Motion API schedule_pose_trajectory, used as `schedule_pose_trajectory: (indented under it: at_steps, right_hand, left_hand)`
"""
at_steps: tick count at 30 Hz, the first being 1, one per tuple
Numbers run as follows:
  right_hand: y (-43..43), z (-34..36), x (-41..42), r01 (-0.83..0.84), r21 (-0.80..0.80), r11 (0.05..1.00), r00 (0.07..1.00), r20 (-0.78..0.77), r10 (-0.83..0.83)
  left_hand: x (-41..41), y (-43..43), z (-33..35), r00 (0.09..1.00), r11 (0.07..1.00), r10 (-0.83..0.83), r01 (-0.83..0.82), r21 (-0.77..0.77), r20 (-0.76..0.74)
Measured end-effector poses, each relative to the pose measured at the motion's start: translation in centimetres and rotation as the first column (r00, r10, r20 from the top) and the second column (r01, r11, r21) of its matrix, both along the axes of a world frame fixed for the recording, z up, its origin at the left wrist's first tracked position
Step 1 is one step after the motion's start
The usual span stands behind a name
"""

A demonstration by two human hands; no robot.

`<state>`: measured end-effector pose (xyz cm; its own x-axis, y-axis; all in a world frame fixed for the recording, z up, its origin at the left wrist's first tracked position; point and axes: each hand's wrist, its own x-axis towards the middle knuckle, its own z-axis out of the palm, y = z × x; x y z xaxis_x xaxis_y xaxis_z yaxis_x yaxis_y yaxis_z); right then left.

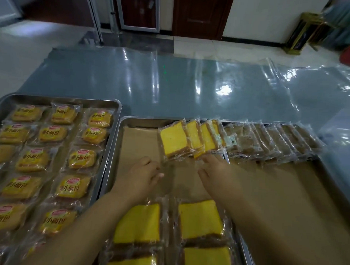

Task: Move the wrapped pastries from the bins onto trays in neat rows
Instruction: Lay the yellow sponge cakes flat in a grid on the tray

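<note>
Both forearms reached forward side by side over the middle tray (113,154), palms down. The left hand (141,174) lay low over the brown paper (140,143) lining the tray, its fingers loosely extended toward the right hand (214,171) and holding nothing I could make out (motion blur softened the fingertips). The right hand's fingertips (204,158) touched the lower edge of a leaning row of wrapped yellow cake slices (176,140), which stood just beyond both hands at the tray's far end; whether those fingers pinched the wrapper or only pressed against it could not be told. Farther right of that grip, the row ran on into paler wrapped slices (269,141), overlapped like shingles. Under the wrists, on the near side, more yellow cake packs (139,222) lay flat in pairs. Left of the left hand sat another tray (62,99) filled with rows of wrapped buns (33,160), each wrapper printed with 小面包 beneath a red oval logo too small to read. Beyond the hands a clear plastic sheet (172,82) covered the table.
</note>
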<state>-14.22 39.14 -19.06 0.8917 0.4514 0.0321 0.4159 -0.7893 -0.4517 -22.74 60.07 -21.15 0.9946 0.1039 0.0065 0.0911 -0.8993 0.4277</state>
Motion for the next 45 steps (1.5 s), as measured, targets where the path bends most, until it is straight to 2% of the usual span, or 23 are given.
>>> schedule_pose_trajectory:
  at_steps: [4, 7, 11, 15, 20, 25, 30, 34, 36, 39, 43, 45]
  right_hand:
    - [2.3, 0.4, 4.3, 0.101, -0.013, 0.995, 0.994, -0.035, -0.102]
    - [3.9, 0.3, 6.5, 0.149, -0.118, 0.982, 0.984, -0.079, -0.159]
    - [4.8, -0.7, 7.5, 0.175, -0.216, 0.961, 0.979, -0.068, -0.193]
    - [4.7, -1.8, 7.4, 0.179, -0.241, 0.954, 0.982, -0.024, -0.190]
    - [3.6, -2.3, 7.1, 0.183, -0.046, 0.982, 0.981, -0.062, -0.186]
    - [2.8, -2.0, 6.0, 0.259, 0.146, 0.955, 0.963, -0.117, -0.243]
    - [2.7, -1.4, 5.2, 0.253, 0.287, 0.924, 0.965, -0.140, -0.221]
    - [3.6, -0.7, 5.2, 0.188, 0.299, 0.936, 0.981, -0.102, -0.164]
    - [4.6, -0.4, 5.7, 0.195, 0.295, 0.935, 0.979, -0.112, -0.168]
    - [6.4, -0.1, 6.9, 0.244, 0.284, 0.927, 0.960, -0.207, -0.189]
    - [9.4, -0.7, 8.3, 0.100, 0.099, 0.990, 0.961, -0.268, -0.071]
    - [10.9, -1.3, 8.6, 0.050, 0.072, 0.996, 0.955, -0.295, -0.027]
  left_hand:
    - [5.3, 0.3, 0.1, 0.998, 0.994, -0.062, 0.065, 0.093, -0.032]
    - [8.6, 0.6, -0.2, 0.990, 0.978, -0.102, 0.118, 0.175, -0.094]
    - [11.3, 1.3, -1.0, 0.956, 0.961, -0.175, 0.218, 0.172, -0.234]
    - [11.2, 2.0, -1.9, 0.922, 0.966, -0.166, 0.224, 0.132, -0.349]
    - [9.0, 2.4, -2.0, 0.943, 0.950, -0.095, 0.182, 0.254, -0.319]
    - [5.2, 2.4, -2.2, 0.953, 0.908, 0.017, 0.112, 0.405, -0.301]
    - [1.8, 2.3, -2.3, 0.969, 0.916, 0.041, 0.061, 0.397, -0.245]
    - [-0.6, 2.8, -2.1, 0.976, 0.968, 0.013, 0.043, 0.249, -0.217]
    - [-1.6, 2.9, -1.8, 0.977, 0.969, 0.023, 0.030, 0.245, -0.211]
    - [-2.9, 3.0, -1.5, 0.971, 0.960, 0.015, 0.053, 0.277, -0.238]
    - [-3.7, 3.4, -1.2, 0.968, 0.960, 0.009, 0.062, 0.274, -0.250]
    - [-3.6, 3.7, -1.0, 0.965, 0.960, 0.003, 0.070, 0.272, -0.262]
